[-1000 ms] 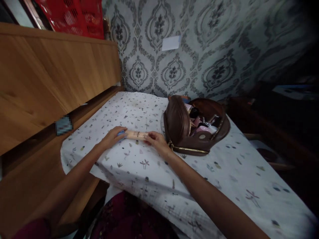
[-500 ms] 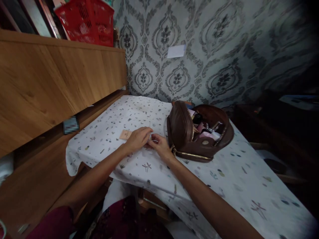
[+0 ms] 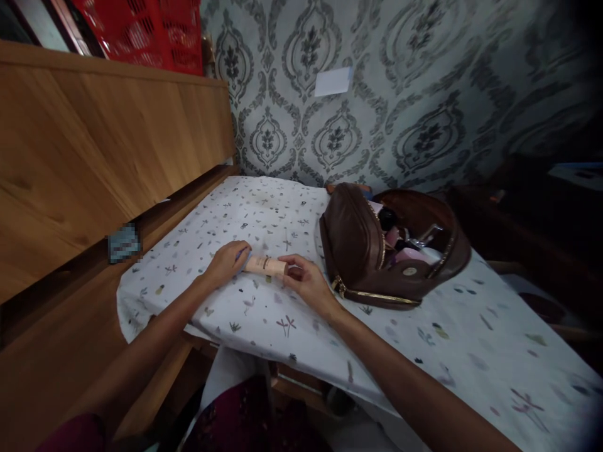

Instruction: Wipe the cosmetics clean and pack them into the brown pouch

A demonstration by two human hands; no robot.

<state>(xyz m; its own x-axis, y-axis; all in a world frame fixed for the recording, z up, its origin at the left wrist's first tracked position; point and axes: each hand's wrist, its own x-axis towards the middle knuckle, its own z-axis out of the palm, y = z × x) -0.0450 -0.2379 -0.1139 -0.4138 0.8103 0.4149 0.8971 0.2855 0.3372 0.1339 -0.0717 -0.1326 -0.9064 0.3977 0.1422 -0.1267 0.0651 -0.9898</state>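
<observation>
A beige cosmetic tube (image 3: 264,265) with small print lies crosswise low over the table's near side. My right hand (image 3: 304,279) is closed on its right end, thumb and fingertips round it. At the tube's left end is my left hand (image 3: 227,262), its fingers curled together. Between them shows a small bluish thing (image 3: 243,253), too small to name. Whether the left fingers also grip the tube is hidden. Right of my hands stands a brown leather bag (image 3: 351,235), unzipped, with pink, black and clear items inside.
A white printed cloth (image 3: 264,204) covers the table. To the left rises a wooden cabinet panel (image 3: 117,132) with a red plastic basket (image 3: 181,47) on top. Patterned wallpaper (image 3: 268,138) closes off the back, with a white paper (image 3: 332,81) on it.
My hands have moved apart from close together. The tube that lay left of my left hand is now between both hands, held by the right. The view has shifted slightly.
</observation>
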